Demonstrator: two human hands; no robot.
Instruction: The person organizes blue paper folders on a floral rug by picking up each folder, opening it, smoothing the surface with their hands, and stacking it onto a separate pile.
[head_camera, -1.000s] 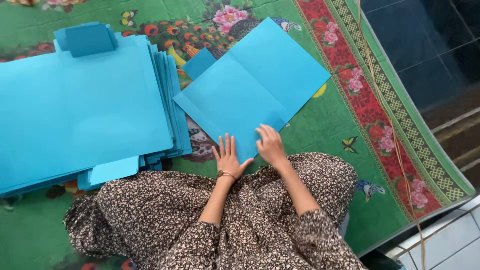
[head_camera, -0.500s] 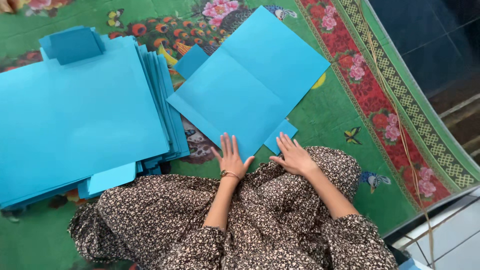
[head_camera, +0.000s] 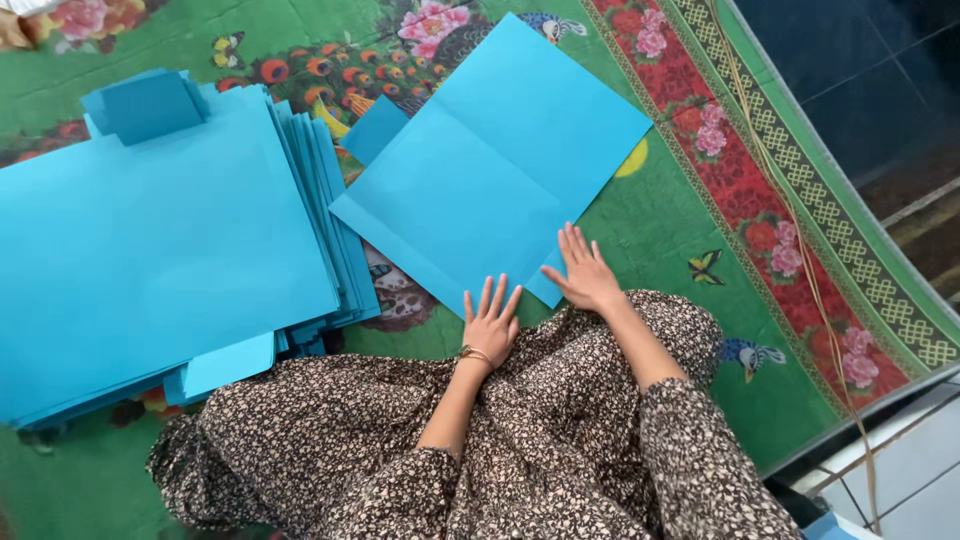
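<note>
From my remote seat I see both of the person's hands laid flat on the near corner of a large bright-blue sheet of stiff paper (head_camera: 495, 165), which lies on a green floral floor mat (head_camera: 680, 225) just ahead of the lap in the brown speckled dress (head_camera: 520, 440). The left hand (head_camera: 491, 323) rests with fingers spread and nothing gripped, palm down on the sheet's lowest edge; the right hand (head_camera: 583, 270) is likewise loose and flat, fingers extended, pressing on a small folded flap at the sheet's near right corner. Neither hand is clenched or grasping anything. My worry is that the sheet could slide on the smooth mat under uneven palm pressure, so any crease at that corner would run crooked; the light card would also buckle or take a stray wrinkle if one palm pushes while the other lifts. The sheet sits turned at an angle to the body, which I judge makes a skewed edge likelier. It looks clean, uniformly blue and matte, with a faint straight fold line running across it and a narrow tab projecting at its far left corner, close beside the tall fanned stack of matching blue sheets (head_camera: 150, 240) on the left; that stack carries a small folded blue piece (head_camera: 145, 105) on top, and it could be nudged loose if the work drifts leftward.
</note>
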